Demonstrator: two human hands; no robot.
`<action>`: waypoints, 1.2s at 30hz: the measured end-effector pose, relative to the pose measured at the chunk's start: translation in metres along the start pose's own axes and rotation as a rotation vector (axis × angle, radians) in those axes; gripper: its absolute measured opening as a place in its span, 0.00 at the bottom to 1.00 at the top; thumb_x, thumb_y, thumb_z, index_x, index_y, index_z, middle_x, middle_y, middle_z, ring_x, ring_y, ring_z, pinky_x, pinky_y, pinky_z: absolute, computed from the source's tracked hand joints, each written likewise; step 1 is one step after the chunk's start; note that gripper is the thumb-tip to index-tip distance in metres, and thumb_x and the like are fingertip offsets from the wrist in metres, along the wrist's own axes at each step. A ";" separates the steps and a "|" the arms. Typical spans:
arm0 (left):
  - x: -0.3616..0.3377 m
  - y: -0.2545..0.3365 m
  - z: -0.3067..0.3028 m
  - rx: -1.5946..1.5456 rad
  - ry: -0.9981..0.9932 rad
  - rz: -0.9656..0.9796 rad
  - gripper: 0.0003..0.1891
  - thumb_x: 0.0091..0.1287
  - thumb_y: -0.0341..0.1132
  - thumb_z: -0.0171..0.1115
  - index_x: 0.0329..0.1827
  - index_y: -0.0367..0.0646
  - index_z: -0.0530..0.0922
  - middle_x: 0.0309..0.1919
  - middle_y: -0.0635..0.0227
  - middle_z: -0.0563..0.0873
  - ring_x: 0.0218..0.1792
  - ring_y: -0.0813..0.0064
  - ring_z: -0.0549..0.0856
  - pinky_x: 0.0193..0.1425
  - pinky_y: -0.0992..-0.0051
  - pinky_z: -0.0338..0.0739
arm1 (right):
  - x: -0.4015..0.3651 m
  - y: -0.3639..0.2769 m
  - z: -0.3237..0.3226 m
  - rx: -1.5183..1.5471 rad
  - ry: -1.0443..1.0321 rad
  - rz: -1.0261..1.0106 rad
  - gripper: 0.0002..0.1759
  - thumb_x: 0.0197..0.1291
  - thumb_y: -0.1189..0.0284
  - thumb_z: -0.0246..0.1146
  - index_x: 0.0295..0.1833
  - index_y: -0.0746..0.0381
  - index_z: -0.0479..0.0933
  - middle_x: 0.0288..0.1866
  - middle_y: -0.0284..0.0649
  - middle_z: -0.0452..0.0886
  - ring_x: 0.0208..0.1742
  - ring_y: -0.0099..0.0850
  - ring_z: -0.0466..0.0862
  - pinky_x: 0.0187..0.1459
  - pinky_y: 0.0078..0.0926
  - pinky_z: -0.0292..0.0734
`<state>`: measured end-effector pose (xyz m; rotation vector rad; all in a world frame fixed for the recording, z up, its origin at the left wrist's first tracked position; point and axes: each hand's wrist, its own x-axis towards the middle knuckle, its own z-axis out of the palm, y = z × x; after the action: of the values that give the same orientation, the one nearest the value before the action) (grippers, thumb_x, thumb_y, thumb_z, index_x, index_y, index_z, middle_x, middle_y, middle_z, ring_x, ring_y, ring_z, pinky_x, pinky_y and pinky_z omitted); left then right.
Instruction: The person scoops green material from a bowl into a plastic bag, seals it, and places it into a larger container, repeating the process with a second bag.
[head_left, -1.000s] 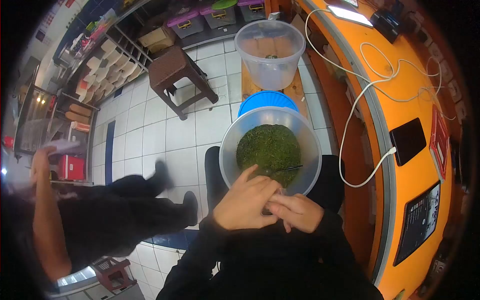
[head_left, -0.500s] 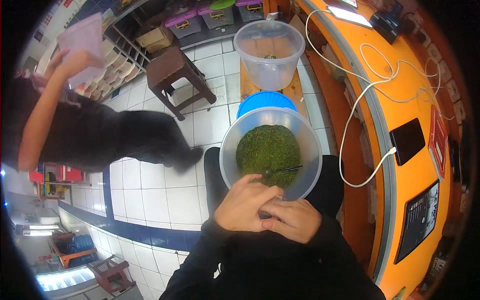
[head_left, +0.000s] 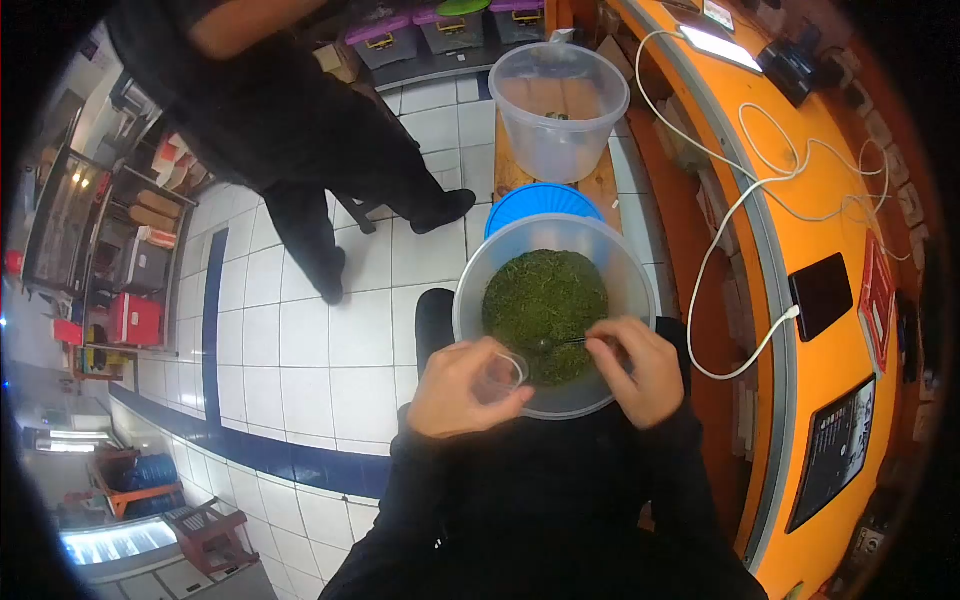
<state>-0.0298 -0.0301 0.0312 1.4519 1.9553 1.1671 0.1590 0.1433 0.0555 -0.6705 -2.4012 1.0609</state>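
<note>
The left hand [head_left: 462,390] curls around a small clear plastic cup [head_left: 503,374]; the right hand [head_left: 640,372] pinches a thin dark-handled spoon [head_left: 556,345]. Its bowl lies on chopped green leaves [head_left: 545,295] inside a large translucent plastic tub [head_left: 640,270]. Beyond are a ribbed blue lid [head_left: 545,203] and another clear tub [head_left: 556,150].

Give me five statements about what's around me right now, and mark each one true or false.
1. Your left hand holds a small clear cup. True.
2. Your right hand pinches a thin dark handle over the green mixture. True.
3. A blue lid covers the tub holding that mixture. False: the tub is open, and the blue lid is on its far side.
4. The other person is sitting on the stool. False: that person is on their feet on the tiled floor.
5. A white cable runs to a black device on the orange counter. True.
</note>
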 end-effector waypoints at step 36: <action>-0.070 -0.047 0.002 -0.560 0.157 -0.245 0.16 0.60 0.35 0.80 0.43 0.36 0.83 0.33 0.64 0.90 0.37 0.76 0.90 0.47 0.74 0.84 | 0.059 0.042 0.032 -0.957 -0.327 0.016 0.08 0.62 0.77 0.64 0.46 0.62 0.84 0.40 0.43 0.88 0.45 0.44 0.91 0.50 0.42 0.85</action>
<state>-0.0298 -0.0988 -0.0178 0.8313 1.6475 1.5797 0.1053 0.1847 0.0146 -0.8383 -3.1545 -0.0740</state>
